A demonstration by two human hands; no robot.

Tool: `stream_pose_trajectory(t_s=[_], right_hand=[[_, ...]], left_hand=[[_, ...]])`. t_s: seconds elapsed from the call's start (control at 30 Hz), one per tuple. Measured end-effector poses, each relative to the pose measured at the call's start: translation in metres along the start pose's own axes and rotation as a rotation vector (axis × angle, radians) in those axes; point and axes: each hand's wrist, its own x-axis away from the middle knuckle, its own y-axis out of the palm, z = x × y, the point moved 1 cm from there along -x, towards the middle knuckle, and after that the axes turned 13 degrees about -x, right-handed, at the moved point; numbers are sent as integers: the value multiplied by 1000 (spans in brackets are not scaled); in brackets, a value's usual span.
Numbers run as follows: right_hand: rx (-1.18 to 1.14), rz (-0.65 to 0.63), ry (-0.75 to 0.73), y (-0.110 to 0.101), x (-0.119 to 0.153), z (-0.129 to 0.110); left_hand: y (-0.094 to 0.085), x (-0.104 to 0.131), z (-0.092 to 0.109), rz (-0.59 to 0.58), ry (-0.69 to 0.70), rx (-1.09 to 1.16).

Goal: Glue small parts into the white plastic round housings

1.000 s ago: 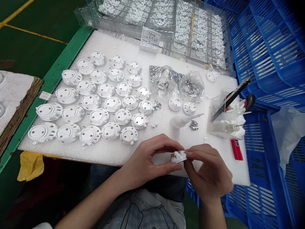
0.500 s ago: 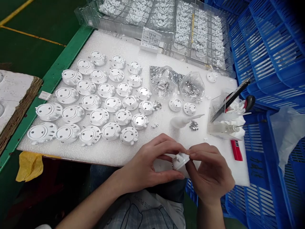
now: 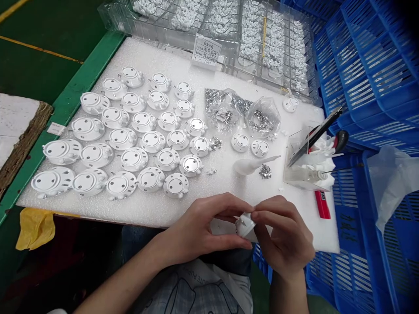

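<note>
Both my hands meet over the near edge of the white foam board (image 3: 183, 65). My left hand (image 3: 203, 229) and my right hand (image 3: 284, 237) pinch one small round white plastic piece (image 3: 245, 224) between their fingertips, and it sits tilted between them. Several rows of similar round white pieces (image 3: 131, 135) lie face up on the left half of the board. Two more round pieces (image 3: 250, 145) lie apart near the middle. Small heaps of shiny metal bits (image 3: 266, 171) rest beside a white nozzle bottle (image 3: 253, 165) just beyond my hands.
Two clear bags of metal bits (image 3: 244, 113) lie mid-board. A clear box (image 3: 306, 161) with tools stands at the right, a red object (image 3: 322, 205) beside it. Clear trays of white parts (image 3: 229, 26) line the back. Blue crates (image 3: 369, 83) fill the right. A green rail (image 3: 70, 107) runs along the left.
The white piece has turned from lying flat between my fingertips to a tilted pose, and both hands dropped slightly toward me. The view shifted a little.
</note>
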Motion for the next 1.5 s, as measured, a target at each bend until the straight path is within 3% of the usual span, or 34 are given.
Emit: stream_pose_trajectory(t_s=[0.17,0.63,1.33,1.5], right_hand=[[16,-14,-17,-1,0,1],[-204,130,64,5,0,2],[-131,228,-66,11,2,2],[-99,187,-104,10,2,3]], left_hand=[[0,-1,0,-12,-5,-1],[-2,-1,0,-28,-43,49],[-1,0,-5,51,184,-17],[-1,0,-5,60,220,-61]])
